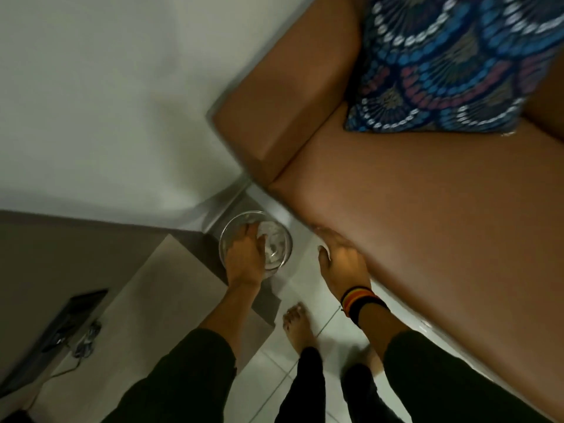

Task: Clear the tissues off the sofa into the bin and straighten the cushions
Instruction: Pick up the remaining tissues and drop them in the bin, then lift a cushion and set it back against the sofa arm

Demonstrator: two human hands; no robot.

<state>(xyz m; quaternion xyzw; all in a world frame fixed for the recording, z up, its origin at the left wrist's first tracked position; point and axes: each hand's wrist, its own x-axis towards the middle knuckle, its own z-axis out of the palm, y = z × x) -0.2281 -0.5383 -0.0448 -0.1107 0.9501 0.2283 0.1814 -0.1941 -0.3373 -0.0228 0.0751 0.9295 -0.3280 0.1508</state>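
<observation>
i see the left hand (245,250) down in the mouth of the bin (282,239), fingers curled over white tissues (271,244); can't tell whether it's pinching them or has let go. right hand (341,259) hangs by the sofa (427,224) seat edge, fingers loosely bent, holding nothing. no tissue visible on the seat in view.

risks: the bin looks light, clear and thin-walled, wedged in the floor corner between wall, low cabinet (171,270) and sofa. i reckon a push off-centre tips it or skids it on the glossy tile. crumpled tissue is springy and clingy, so it could ride back out on the fingers.

sofa is smooth tan leatherette with boxy, square edges. patterned cushion (442,65) is woven fabric, soft, sitting skewed on one corner, not yet straightened.
</observation>
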